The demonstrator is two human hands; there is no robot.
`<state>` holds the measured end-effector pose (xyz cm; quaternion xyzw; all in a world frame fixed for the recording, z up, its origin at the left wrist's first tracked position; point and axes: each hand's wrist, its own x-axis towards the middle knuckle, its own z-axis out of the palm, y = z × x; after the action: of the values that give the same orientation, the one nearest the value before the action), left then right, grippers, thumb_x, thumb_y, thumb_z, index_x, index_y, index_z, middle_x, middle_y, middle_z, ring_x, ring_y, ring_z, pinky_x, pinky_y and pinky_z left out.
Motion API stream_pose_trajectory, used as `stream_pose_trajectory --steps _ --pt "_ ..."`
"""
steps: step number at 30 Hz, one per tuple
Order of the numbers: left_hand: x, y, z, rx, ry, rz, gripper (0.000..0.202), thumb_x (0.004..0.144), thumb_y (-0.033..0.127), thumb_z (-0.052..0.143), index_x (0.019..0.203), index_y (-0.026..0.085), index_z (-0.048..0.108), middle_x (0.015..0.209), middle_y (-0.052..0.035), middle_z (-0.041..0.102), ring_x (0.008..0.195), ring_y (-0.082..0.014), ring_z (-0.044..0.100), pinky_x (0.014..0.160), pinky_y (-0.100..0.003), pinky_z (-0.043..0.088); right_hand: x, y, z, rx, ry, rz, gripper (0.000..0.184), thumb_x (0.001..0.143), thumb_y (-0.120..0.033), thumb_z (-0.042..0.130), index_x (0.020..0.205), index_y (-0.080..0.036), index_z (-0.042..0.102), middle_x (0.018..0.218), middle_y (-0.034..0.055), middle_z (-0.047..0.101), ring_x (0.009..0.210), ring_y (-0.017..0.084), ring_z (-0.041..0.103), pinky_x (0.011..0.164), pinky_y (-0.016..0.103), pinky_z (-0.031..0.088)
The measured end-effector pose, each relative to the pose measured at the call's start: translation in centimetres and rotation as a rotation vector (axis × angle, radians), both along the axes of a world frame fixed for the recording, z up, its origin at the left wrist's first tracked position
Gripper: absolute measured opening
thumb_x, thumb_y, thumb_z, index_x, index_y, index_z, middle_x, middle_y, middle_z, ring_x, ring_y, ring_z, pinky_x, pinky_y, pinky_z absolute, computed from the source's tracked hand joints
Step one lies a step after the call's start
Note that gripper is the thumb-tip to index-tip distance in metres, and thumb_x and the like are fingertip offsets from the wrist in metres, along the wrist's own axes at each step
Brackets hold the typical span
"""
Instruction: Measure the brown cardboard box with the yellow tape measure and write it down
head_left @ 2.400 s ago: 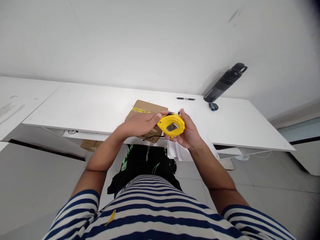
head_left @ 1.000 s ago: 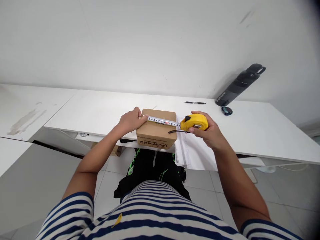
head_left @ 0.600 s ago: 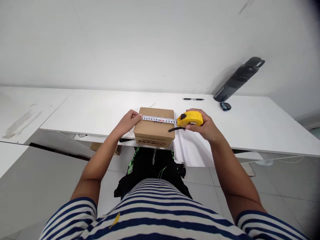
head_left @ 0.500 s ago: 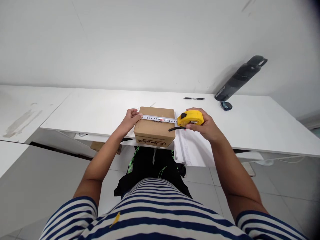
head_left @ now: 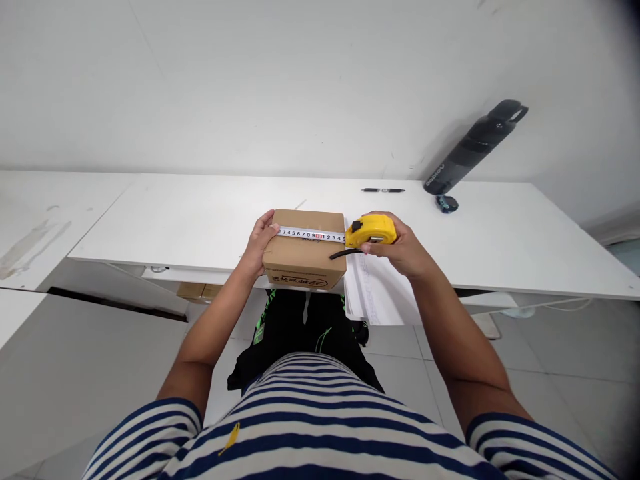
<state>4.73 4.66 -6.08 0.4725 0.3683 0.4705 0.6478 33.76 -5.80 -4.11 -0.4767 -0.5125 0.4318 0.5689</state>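
A brown cardboard box (head_left: 300,257) with dark print on its near side sits at the table's front edge. Across its top lies the white blade (head_left: 295,232) of a tape measure, its numbers facing up. My left hand (head_left: 261,241) is at the box's left edge, the thumb pressing the blade's end there and the fingers along the side. In my right hand (head_left: 400,247) is the yellow tape measure case (head_left: 383,229), held just past the box's right edge. A black wrist strap (head_left: 343,253) hangs from the case over the box top.
White papers (head_left: 383,290) lie right of the box, jutting over the front edge of the white table (head_left: 200,213). Behind them are a black pen (head_left: 383,190), a dark bottle (head_left: 467,150) tilted in view near the wall, and a small dark coiled item (head_left: 447,204).
My right hand has brought the case left, nearer the box edge, and less blade shows. My left fingers have come down along the box's left side. The view has shifted slightly.
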Motion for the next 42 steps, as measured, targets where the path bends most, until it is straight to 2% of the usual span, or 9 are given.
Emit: stream_pose_trajectory --steps 9,14,22,25,27,29,33,38,42 --pt "-0.1 0.0 -0.1 0.022 0.003 0.004 0.068 0.072 0.048 0.078 0.131 0.025 0.056 0.152 -0.0107 0.054 0.141 -0.034 0.051 0.116 -0.047 0.044 -0.4 -0.8 0.2 -0.03 -0.005 -0.072 0.067 0.049 -0.034 0.1 0.109 -0.027 0.07 0.105 0.0013 0.073 0.097 0.023 0.068 0.084 0.038 0.06" --pt "-0.2 0.1 0.0 0.024 0.019 -0.012 0.071 0.074 0.051 0.078 0.136 0.025 0.056 0.152 -0.0107 0.055 0.14 -0.0351 0.052 0.117 -0.05 0.044 -0.5 -0.7 0.0 -0.006 0.02 -0.089 0.065 0.05 -0.032 0.099 0.108 -0.029 0.07 0.102 -0.0009 0.072 0.093 0.02 0.067 0.079 0.034 0.059" --pt "-0.5 0.0 -0.5 0.154 -0.065 -0.189 0.081 0.084 0.066 0.068 0.154 0.037 0.041 0.172 -0.0029 0.025 0.154 -0.0342 0.034 0.122 -0.05 0.036 -0.8 -0.3 -0.2 0.013 0.121 -0.152 0.064 0.051 -0.037 0.099 0.106 -0.028 0.068 0.097 0.001 0.073 0.086 0.021 0.069 0.066 0.032 0.059" --pt "-1.0 -0.1 -0.8 0.233 -0.009 -0.194 0.087 0.078 0.059 0.075 0.153 0.033 0.039 0.165 -0.0081 0.036 0.152 -0.0342 0.035 0.123 -0.049 0.034 -1.1 -1.4 -0.4 0.075 0.117 -0.261 0.067 0.052 -0.039 0.098 0.11 -0.028 0.066 0.101 0.0012 0.073 0.089 0.022 0.071 0.069 0.033 0.061" --pt "-1.0 -0.5 -1.0 0.288 0.045 -0.117 0.089 0.073 0.055 0.08 0.15 0.03 0.041 0.156 -0.0106 0.045 0.148 -0.0339 0.04 0.122 -0.047 0.036 -1.7 -3.1 -0.7 0.173 0.06 -0.372 0.064 0.056 -0.036 0.097 0.112 -0.029 0.066 0.111 0.0019 0.073 0.101 0.024 0.072 0.083 0.04 0.064" --pt "-0.4 -1.2 -1.2 0.289 0.099 0.052 0.086 0.074 0.055 0.079 0.147 0.029 0.041 0.149 -0.0116 0.049 0.144 -0.0323 0.044 0.12 -0.046 0.038 -2.7 -5.0 -1.0 0.276 -0.013 -0.456 0.06 0.061 -0.033 0.095 0.113 -0.031 0.065 0.121 0.0024 0.071 0.113 0.026 0.07 0.097 0.047 0.061" --pt "2.2 -2.8 -1.7 0.282 0.205 0.395 0.086 0.083 0.055 0.073 0.152 0.031 0.028 0.156 -0.013 0.037 0.15 -0.0275 0.037 0.122 -0.04 0.036 -5.4 -7.3 -1.4 0.35 -0.096 -0.517 0.058 0.064 -0.032 0.093 0.115 -0.032 0.065 0.126 0.0045 0.069 0.118 0.029 0.068 0.103 0.054 0.059" --pt "4.3 -4.3 -1.7 0.344 0.278 0.429 0.094 0.087 0.058 0.069 0.158 0.032 0.012 0.164 -0.0136 0.021 0.157 -0.0281 0.021 0.127 -0.042 0.028 -7.4 -5.0 -1.2 0.193 -0.028 -0.508 0.059 0.066 -0.041 0.092 0.116 -0.029 0.064 0.122 0.0052 0.07 0.113 0.027 0.069 0.103 0.05 0.059" --pt "3.2 -3.7 -0.3 0.372 0.303 0.467 0.084 0.084 0.057 0.074 0.15 0.027 0.032 0.159 -0.0148 0.032 0.152 -0.0283 0.032 0.127 -0.041 0.028 -7.4 -2.7 -1.2 0.124 0.035 -0.454 0.063 0.064 -0.044 0.092 0.117 -0.028 0.062 0.119 0.0039 0.071 0.109 0.025 0.07 0.102 0.047 0.058"
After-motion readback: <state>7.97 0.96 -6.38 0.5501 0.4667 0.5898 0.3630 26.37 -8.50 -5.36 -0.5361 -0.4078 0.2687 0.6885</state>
